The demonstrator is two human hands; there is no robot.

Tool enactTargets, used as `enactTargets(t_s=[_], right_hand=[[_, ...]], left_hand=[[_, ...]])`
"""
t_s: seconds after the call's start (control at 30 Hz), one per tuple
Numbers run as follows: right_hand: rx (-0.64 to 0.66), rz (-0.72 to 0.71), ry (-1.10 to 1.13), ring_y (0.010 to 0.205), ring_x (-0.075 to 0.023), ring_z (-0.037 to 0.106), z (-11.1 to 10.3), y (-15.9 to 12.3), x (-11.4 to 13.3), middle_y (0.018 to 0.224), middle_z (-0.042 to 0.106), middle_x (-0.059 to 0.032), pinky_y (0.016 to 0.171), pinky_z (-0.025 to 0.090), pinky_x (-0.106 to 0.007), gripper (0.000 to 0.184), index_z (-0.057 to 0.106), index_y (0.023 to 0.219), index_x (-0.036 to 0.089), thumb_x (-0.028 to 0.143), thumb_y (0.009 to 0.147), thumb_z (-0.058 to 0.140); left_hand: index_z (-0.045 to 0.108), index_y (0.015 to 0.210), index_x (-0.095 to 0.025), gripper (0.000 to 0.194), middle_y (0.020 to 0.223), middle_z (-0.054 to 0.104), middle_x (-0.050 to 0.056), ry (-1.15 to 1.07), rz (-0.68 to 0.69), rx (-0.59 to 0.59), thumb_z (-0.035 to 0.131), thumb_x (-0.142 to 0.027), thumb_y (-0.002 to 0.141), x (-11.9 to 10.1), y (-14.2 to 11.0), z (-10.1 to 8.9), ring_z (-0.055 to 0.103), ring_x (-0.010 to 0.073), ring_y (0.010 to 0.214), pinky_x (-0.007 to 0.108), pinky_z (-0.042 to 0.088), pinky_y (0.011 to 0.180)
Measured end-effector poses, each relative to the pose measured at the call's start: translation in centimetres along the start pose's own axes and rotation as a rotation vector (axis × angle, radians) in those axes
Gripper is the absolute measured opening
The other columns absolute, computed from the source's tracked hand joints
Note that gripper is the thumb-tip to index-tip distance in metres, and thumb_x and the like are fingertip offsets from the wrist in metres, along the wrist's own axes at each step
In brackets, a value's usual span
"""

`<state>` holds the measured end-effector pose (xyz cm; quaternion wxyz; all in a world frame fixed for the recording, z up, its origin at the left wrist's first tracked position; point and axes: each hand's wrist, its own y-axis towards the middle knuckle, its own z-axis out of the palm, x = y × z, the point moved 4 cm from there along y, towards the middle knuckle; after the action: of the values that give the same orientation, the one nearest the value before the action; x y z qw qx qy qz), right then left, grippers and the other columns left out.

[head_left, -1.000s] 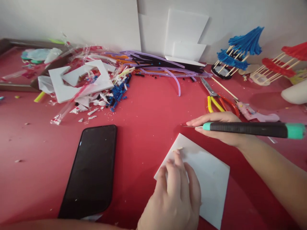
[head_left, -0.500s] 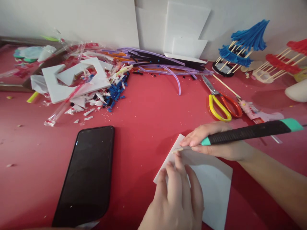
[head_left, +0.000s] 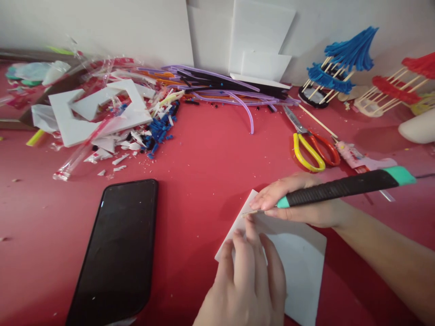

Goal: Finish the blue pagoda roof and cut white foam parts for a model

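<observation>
A white foam board (head_left: 301,258) lies at an angle on the red table. My left hand (head_left: 246,276) bears down on it with bent fingertips, holding it in place. Just beyond those fingertips shows the edge of a small beige piece (head_left: 250,213), the rest hidden beneath the hand. My right hand (head_left: 299,203) grips a slim cutter (head_left: 340,188) with a ribbed black handle and teal ends. Its thin metal tip meets the board close to the beige piece. The fingers of my right hand rest on the board's upper corner.
A black phone (head_left: 113,249) lies left of the board. Scissors (head_left: 307,145) and a pink glue gun (head_left: 365,156) lie behind my right hand. Foam scraps (head_left: 102,113) and purple pipe cleaners (head_left: 251,115) spread across the back. A blue-roofed stick model (head_left: 333,74) stands by the wall.
The cutter's tip has shifted slightly left along the beige piece's edge, its handle following. My left hand keeps its hold on the board. The whole view has drifted a little.
</observation>
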<state>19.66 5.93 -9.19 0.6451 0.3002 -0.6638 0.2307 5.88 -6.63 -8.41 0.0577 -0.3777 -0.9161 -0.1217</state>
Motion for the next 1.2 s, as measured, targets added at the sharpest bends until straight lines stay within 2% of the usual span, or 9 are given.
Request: enactTargets(t_s=[0.17, 0.43, 0.73, 0.93, 1.2], right_hand=[[0.026, 0.0, 0.008, 0.106, -0.0171, 0.071, 0.08, 0.06, 0.0, 0.106, 0.078, 0.0, 0.1, 0.056, -0.036, 0.029, 0.076, 0.105, 0.029, 0.008, 0.085, 0.07], [0.03, -0.013, 0.024, 0.108, -0.0179, 0.071, -0.04, 0.06, -0.18, 0.107, 0.077, -0.001, 0.099, 0.055, -0.036, 0.031, 0.076, 0.106, 0.028, 0.007, 0.085, 0.07], [0.048, -0.039, -0.01, 0.106, -0.0189, 0.072, -0.16, 0.05, -0.16, 0.107, 0.078, -0.0022, 0.098, 0.057, -0.039, 0.029, 0.076, 0.105, 0.026, 0.006, 0.084, 0.071], [0.038, -0.051, -0.037, 0.105, -0.0188, 0.072, -0.17, -0.02, -0.1, 0.105, 0.078, -0.0021, 0.096, 0.057, -0.037, 0.025, 0.076, 0.103, 0.025, 0.009, 0.084, 0.071], [0.042, -0.055, -0.076, 0.104, -0.0193, 0.072, -0.26, -0.14, -0.12, 0.106, 0.078, -0.0025, 0.096, 0.057, -0.038, 0.024, 0.075, 0.102, 0.025, 0.009, 0.085, 0.07]], left_hand=[[0.057, 0.127, -0.003, 0.047, 0.125, 0.066, 0.025, -0.016, -0.026, 0.014, 0.063, -0.033, 0.092, -0.03, 0.03, 0.0, 0.069, 0.0334, 0.107, 0.039, 0.062, 0.081], [0.054, 0.129, 0.0, 0.052, 0.125, 0.066, 0.026, 0.036, 0.05, 0.038, 0.057, -0.039, 0.095, 0.17, -0.03, -0.04, 0.069, 0.0341, 0.107, 0.037, 0.063, 0.081], [0.058, 0.125, -0.003, 0.044, 0.123, 0.068, 0.024, 0.025, -0.015, -0.004, 0.062, -0.032, 0.092, 0.06, 0.07, -0.3, 0.07, 0.0319, 0.104, 0.037, 0.062, 0.08], [0.057, 0.127, -0.003, 0.048, 0.124, 0.066, 0.025, -0.006, -0.053, -0.01, 0.066, -0.031, 0.089, -0.16, -0.02, 0.0, 0.069, 0.0339, 0.106, 0.039, 0.062, 0.079], [0.055, 0.127, -0.001, 0.05, 0.123, 0.067, 0.026, 0.02, -0.026, -0.003, 0.067, -0.032, 0.089, -0.14, 0.03, -0.03, 0.069, 0.0345, 0.106, 0.039, 0.063, 0.079]])
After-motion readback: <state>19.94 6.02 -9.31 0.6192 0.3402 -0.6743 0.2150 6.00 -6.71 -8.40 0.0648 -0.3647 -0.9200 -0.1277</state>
